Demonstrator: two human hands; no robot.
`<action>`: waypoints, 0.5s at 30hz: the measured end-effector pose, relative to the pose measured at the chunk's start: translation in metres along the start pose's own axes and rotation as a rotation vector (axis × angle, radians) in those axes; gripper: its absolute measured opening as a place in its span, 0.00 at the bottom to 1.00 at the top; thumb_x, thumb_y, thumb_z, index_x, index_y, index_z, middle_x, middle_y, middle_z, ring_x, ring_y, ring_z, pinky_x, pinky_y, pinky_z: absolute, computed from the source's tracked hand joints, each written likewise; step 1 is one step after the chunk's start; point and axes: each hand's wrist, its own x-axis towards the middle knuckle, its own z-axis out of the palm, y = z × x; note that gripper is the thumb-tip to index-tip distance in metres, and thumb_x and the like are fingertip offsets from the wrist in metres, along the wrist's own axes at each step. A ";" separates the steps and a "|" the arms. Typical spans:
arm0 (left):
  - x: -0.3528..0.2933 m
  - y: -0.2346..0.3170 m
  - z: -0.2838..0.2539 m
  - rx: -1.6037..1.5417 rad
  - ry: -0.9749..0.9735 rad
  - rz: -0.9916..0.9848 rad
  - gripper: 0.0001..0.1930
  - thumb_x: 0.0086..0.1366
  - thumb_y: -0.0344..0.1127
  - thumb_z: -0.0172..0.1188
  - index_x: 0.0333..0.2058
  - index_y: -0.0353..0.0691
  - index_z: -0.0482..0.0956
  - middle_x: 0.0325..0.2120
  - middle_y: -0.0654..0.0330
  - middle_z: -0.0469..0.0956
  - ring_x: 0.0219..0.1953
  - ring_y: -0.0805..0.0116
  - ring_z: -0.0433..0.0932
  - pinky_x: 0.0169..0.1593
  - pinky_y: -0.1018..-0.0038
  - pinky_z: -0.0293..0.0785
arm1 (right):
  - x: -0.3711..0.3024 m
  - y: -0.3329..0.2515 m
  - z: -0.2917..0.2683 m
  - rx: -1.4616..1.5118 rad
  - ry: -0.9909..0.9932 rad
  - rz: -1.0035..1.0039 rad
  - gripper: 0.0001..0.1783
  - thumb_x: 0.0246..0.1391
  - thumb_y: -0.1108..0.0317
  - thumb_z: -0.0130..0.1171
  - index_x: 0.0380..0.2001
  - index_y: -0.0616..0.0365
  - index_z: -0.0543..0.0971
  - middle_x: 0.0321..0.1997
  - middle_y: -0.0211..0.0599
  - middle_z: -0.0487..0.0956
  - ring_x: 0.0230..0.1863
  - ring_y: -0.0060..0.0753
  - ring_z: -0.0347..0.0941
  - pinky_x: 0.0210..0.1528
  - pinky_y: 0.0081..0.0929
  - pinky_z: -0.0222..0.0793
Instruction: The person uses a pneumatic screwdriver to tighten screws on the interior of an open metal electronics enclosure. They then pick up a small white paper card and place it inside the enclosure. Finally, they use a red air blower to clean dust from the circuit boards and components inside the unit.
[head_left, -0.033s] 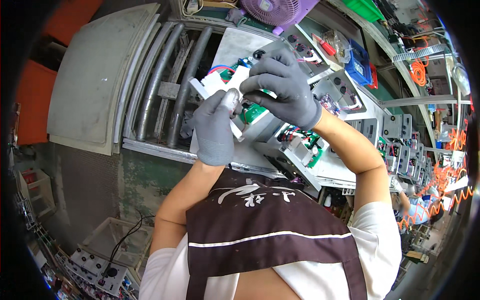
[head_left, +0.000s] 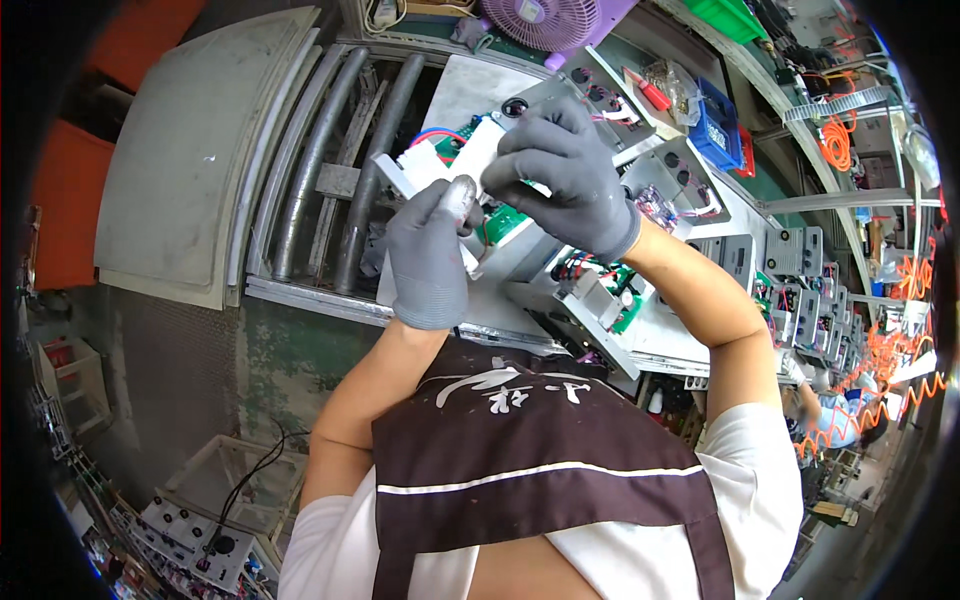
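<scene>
Both my hands wear grey gloves and are raised close together over an open grey metal housing [head_left: 388,172] with a green circuit board [head_left: 503,226], a white block [head_left: 474,150] and red and blue wires [head_left: 432,135]. The thumb of my left hand [head_left: 430,255] has a pale, worn tip and presses toward its curled fingers. On the other side, my right hand [head_left: 562,180] is curled with its fingertips drawn together, near the white block. Whatever either set of fingertips holds, if anything, is hidden.
Another open housing [head_left: 590,305] with boards lies nearer me at right, with more units [head_left: 680,185] beyond. Metal rollers [head_left: 385,150] run at left beside stacked grey boards [head_left: 200,150]. A purple fan [head_left: 545,20], blue bin [head_left: 715,125] and another person [head_left: 845,420] are farther off.
The housings under and beside my hands have shifted slightly left. My right hand has also moved a little left, while my left hand stays nearly in place.
</scene>
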 end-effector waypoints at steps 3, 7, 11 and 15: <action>-0.007 0.008 0.001 -0.239 0.019 -0.153 0.06 0.60 0.30 0.51 0.25 0.39 0.74 0.18 0.68 0.67 0.20 0.80 0.63 0.24 0.83 0.57 | -0.003 -0.008 0.001 -0.063 0.047 -0.045 0.12 0.33 0.73 0.66 0.25 0.48 0.77 0.30 0.24 0.73 0.38 0.35 0.66 0.42 0.30 0.61; -0.012 0.003 0.004 -0.447 0.051 -0.211 0.04 0.60 0.31 0.52 0.28 0.39 0.73 0.21 0.67 0.68 0.20 0.79 0.64 0.24 0.82 0.58 | -0.006 -0.014 -0.005 0.042 0.021 -0.004 0.10 0.34 0.72 0.65 0.24 0.48 0.76 0.29 0.26 0.72 0.36 0.34 0.66 0.41 0.31 0.60; -0.025 0.017 -0.006 -0.102 0.132 -0.072 0.06 0.60 0.31 0.53 0.26 0.37 0.74 0.21 0.65 0.69 0.23 0.75 0.67 0.27 0.79 0.63 | -0.005 0.001 -0.020 0.413 -0.082 0.258 0.07 0.41 0.70 0.64 0.25 0.55 0.77 0.30 0.27 0.74 0.36 0.25 0.68 0.41 0.27 0.63; -0.042 -0.014 -0.019 0.497 -0.233 0.545 0.10 0.61 0.35 0.54 0.31 0.32 0.74 0.37 0.55 0.73 0.38 0.66 0.73 0.45 0.74 0.68 | -0.015 0.049 -0.018 0.746 -0.497 0.621 0.06 0.44 0.73 0.61 0.27 0.61 0.76 0.30 0.29 0.74 0.34 0.20 0.68 0.40 0.21 0.65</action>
